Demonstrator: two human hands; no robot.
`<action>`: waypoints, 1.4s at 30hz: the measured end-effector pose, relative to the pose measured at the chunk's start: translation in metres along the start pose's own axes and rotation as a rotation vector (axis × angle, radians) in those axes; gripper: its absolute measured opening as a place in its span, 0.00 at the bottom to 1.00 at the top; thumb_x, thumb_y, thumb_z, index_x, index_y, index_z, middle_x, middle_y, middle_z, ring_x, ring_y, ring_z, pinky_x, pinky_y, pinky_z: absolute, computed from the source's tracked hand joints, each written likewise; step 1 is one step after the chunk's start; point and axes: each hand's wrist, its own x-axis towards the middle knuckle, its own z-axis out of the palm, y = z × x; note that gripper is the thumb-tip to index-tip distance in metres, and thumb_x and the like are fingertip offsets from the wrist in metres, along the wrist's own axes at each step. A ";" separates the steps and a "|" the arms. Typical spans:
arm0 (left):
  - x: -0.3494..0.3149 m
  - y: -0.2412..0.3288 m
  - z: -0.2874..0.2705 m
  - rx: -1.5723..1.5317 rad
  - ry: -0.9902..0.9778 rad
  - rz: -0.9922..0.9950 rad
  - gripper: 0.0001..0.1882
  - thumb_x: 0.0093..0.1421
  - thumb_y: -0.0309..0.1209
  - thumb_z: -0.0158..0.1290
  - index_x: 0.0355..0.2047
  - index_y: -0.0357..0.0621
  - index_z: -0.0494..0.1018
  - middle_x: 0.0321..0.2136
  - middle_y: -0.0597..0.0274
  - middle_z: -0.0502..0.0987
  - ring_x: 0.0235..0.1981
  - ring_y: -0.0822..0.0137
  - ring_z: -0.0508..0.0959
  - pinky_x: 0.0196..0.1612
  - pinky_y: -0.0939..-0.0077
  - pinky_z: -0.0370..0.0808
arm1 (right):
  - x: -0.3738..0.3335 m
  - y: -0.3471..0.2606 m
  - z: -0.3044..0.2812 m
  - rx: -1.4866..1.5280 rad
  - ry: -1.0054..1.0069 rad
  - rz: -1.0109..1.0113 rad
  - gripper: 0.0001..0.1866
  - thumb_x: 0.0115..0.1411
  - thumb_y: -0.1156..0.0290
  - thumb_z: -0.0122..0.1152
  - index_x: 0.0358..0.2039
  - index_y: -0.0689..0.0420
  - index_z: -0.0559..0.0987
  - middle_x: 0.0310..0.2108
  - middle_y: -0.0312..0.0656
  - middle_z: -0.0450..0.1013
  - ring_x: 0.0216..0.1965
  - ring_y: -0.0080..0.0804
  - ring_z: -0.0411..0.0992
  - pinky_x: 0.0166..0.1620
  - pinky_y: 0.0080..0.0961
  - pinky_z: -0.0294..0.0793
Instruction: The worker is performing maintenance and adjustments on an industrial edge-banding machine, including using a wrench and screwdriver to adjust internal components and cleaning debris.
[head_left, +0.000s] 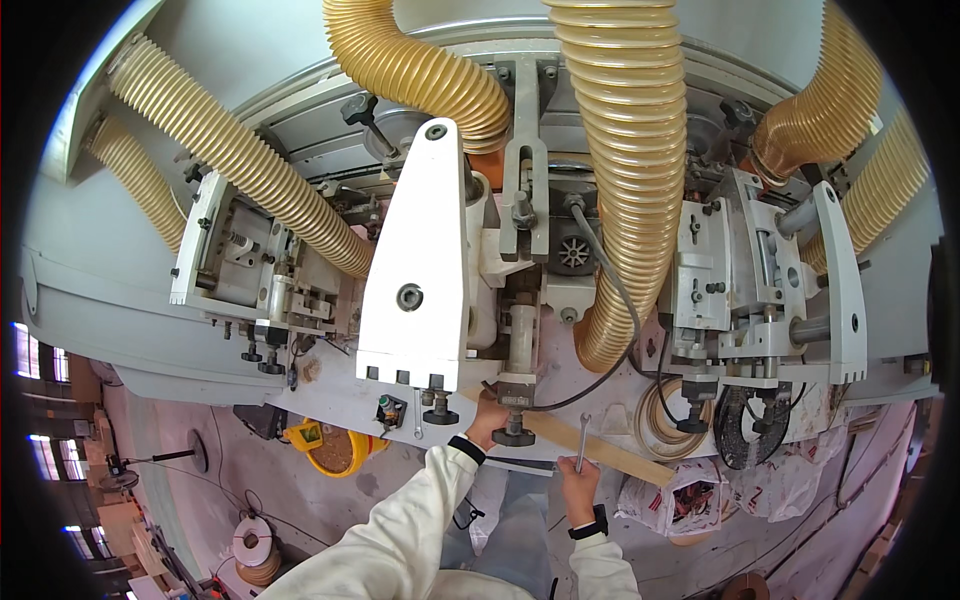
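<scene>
My right hand [580, 492] is closed around a metal wrench [583, 445], which stands up out of the fist with its open jaw at the top. My left hand [487, 420] reaches in at the machine's front edge, beside a dark knob [514, 432] under a metal post [520, 345]. Its fingers are largely hidden there, so their grip does not show. From beside that knob a pale wooden strip [610, 452] slants away to the right, passing just beyond the wrench. Left of my left hand stands a large white machine arm [412, 285], with another dark knob [440, 410] below it.
Ribbed yellow hoses [630, 150] run down to the machine units. At right are a coiled hose [655, 420], a black coil [750, 430] and a plastic bag [680, 500]. A yellow round device [340, 450] and a cable spool [255, 545] lie at left.
</scene>
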 end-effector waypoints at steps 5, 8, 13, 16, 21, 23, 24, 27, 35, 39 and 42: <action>0.000 0.002 0.002 0.050 -0.014 0.065 0.13 0.58 0.15 0.50 0.42 0.38 0.77 0.34 0.63 0.82 0.30 0.70 0.81 0.31 0.73 0.80 | 0.001 0.001 0.000 -0.006 0.007 -0.002 0.10 0.58 0.70 0.68 0.24 0.55 0.76 0.16 0.25 0.64 0.14 0.14 0.57 0.18 0.20 0.53; -0.003 0.006 0.004 0.010 -0.007 0.021 0.13 0.59 0.15 0.50 0.42 0.38 0.77 0.34 0.63 0.81 0.32 0.71 0.81 0.33 0.73 0.79 | 0.000 0.001 0.000 0.014 0.002 -0.006 0.09 0.59 0.70 0.68 0.24 0.55 0.76 0.16 0.25 0.64 0.15 0.14 0.57 0.18 0.19 0.53; -0.009 0.006 0.002 0.018 -0.010 0.001 0.14 0.59 0.16 0.51 0.44 0.38 0.77 0.34 0.64 0.82 0.32 0.73 0.80 0.33 0.75 0.78 | -0.005 0.005 0.000 0.019 -0.007 0.001 0.09 0.59 0.70 0.68 0.24 0.56 0.77 0.16 0.26 0.65 0.15 0.14 0.58 0.19 0.19 0.53; -0.007 0.000 0.000 0.093 0.023 0.057 0.05 0.59 0.19 0.57 0.36 0.39 0.76 0.32 0.61 0.80 0.29 0.72 0.78 0.29 0.78 0.75 | -0.004 0.009 0.000 -0.043 0.004 -0.148 0.08 0.59 0.70 0.68 0.25 0.58 0.80 0.18 0.28 0.68 0.19 0.16 0.62 0.22 0.21 0.59; -0.014 0.013 -0.002 0.226 -0.086 0.003 0.09 0.64 0.24 0.54 0.43 0.32 0.76 0.39 0.55 0.79 0.39 0.66 0.80 0.44 0.76 0.78 | -0.007 -0.008 0.001 -0.096 0.014 -0.063 0.10 0.57 0.70 0.67 0.27 0.63 0.80 0.19 0.32 0.72 0.24 0.20 0.66 0.31 0.25 0.66; -0.001 0.003 -0.019 0.144 -0.172 0.045 0.14 0.67 0.27 0.53 0.51 0.35 0.70 0.42 0.57 0.77 0.38 0.66 0.79 0.42 0.72 0.79 | -0.002 -0.012 0.005 -0.173 0.001 -0.164 0.11 0.59 0.68 0.66 0.29 0.64 0.79 0.19 0.37 0.73 0.23 0.21 0.66 0.30 0.26 0.67; 0.007 -0.009 -0.024 0.318 -0.155 0.339 0.16 0.66 0.30 0.56 0.53 0.43 0.71 0.46 0.62 0.77 0.38 0.68 0.78 0.43 0.73 0.78 | 0.003 -0.012 0.011 -0.187 -0.013 -0.205 0.12 0.59 0.66 0.65 0.30 0.64 0.79 0.19 0.40 0.73 0.23 0.22 0.66 0.29 0.27 0.67; 0.022 -0.027 -0.026 -0.163 -0.192 0.086 0.19 0.65 0.34 0.58 0.55 0.53 0.70 0.53 0.68 0.76 0.41 0.76 0.75 0.45 0.72 0.75 | 0.012 -0.019 0.016 -0.284 -0.043 -0.198 0.14 0.62 0.62 0.61 0.28 0.62 0.79 0.20 0.48 0.74 0.22 0.35 0.71 0.29 0.32 0.68; 0.004 0.002 -0.002 -0.339 -0.172 0.037 0.20 0.66 0.39 0.53 0.56 0.49 0.69 0.53 0.63 0.77 0.39 0.74 0.75 0.48 0.71 0.72 | 0.004 -0.099 0.041 -0.562 0.001 -0.388 0.11 0.63 0.66 0.55 0.35 0.60 0.79 0.26 0.55 0.77 0.31 0.60 0.76 0.35 0.51 0.74; 0.002 0.001 0.004 -0.365 -0.029 0.013 0.16 0.67 0.37 0.52 0.52 0.48 0.70 0.45 0.63 0.78 0.36 0.74 0.74 0.46 0.71 0.72 | 0.001 -0.116 0.054 -0.510 -0.006 -0.426 0.10 0.62 0.67 0.55 0.36 0.61 0.79 0.25 0.57 0.77 0.29 0.61 0.76 0.34 0.52 0.74; 0.004 -0.002 0.012 -0.273 0.089 0.036 0.03 0.67 0.28 0.53 0.41 0.48 0.74 0.38 0.68 0.79 0.34 0.74 0.72 0.38 0.76 0.72 | 0.002 -0.123 0.054 -0.472 -0.033 -0.369 0.10 0.61 0.70 0.56 0.37 0.62 0.81 0.24 0.57 0.76 0.29 0.60 0.75 0.34 0.51 0.73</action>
